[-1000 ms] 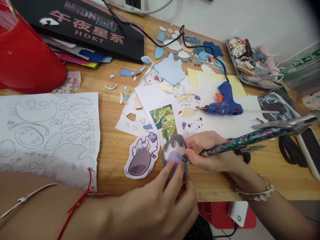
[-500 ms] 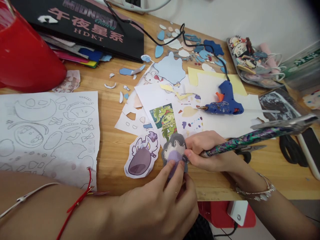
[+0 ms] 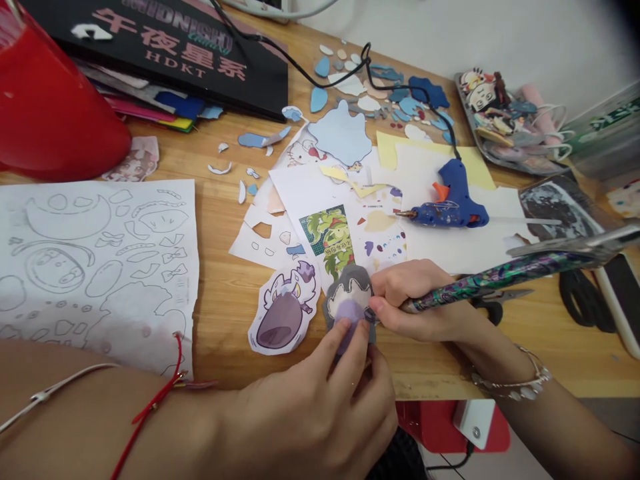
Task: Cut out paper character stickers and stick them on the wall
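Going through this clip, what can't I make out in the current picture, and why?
All in the head view:
- Lower part of the grey layered piece: covered by the left hand.
- Gripped end of the patterned tool: hidden by the right hand.
- Bottom of the outline sheet: under the left forearm.
- Rest of the red container: cut off by the left edge.

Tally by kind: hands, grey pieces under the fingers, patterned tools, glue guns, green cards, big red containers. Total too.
Hands: 2 (left hand, right hand)
Grey piece: 1
Patterned tool: 1
Glue gun: 1
Green card: 1
Red container: 1
Total: 7
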Action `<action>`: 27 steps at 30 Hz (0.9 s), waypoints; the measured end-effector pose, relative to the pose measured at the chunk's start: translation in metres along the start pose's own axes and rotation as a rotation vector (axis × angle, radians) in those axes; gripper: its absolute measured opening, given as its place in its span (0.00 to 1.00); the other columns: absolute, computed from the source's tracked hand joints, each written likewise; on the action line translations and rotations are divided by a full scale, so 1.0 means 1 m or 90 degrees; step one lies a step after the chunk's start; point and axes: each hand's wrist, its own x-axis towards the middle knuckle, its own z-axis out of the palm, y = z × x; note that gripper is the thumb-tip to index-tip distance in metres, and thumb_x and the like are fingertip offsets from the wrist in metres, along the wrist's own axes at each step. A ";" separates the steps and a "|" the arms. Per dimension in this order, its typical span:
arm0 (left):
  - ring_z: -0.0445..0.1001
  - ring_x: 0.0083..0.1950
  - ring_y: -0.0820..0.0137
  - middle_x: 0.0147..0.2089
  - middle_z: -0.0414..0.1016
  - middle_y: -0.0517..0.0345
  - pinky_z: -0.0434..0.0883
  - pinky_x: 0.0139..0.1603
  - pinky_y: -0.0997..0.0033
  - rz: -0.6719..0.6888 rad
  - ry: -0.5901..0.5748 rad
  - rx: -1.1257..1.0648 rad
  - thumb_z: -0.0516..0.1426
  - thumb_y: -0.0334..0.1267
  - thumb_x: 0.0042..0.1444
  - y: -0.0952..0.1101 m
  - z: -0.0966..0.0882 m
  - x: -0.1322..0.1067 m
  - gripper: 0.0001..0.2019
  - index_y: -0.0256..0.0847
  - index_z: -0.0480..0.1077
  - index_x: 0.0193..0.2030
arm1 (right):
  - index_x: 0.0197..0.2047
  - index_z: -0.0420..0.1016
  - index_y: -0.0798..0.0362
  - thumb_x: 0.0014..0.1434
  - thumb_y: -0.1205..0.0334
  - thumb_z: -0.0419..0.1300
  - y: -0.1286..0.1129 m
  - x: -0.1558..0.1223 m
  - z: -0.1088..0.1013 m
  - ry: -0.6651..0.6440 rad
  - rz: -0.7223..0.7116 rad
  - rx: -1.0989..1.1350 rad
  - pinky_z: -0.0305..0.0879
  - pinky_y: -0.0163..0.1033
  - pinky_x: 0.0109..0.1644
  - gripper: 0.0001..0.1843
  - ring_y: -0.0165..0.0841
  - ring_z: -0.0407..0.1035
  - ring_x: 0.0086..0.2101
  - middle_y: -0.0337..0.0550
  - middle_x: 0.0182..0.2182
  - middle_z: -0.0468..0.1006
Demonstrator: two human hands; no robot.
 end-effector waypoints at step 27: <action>0.68 0.52 0.47 0.48 0.70 0.47 0.72 0.50 0.51 -0.072 -0.001 -0.008 0.42 0.30 0.61 0.007 0.000 0.002 0.17 0.34 0.69 0.47 | 0.26 0.57 0.52 0.50 0.73 0.60 -0.002 0.002 0.003 0.171 0.137 0.356 0.49 0.30 0.20 0.13 0.22 0.53 0.19 0.30 0.19 0.61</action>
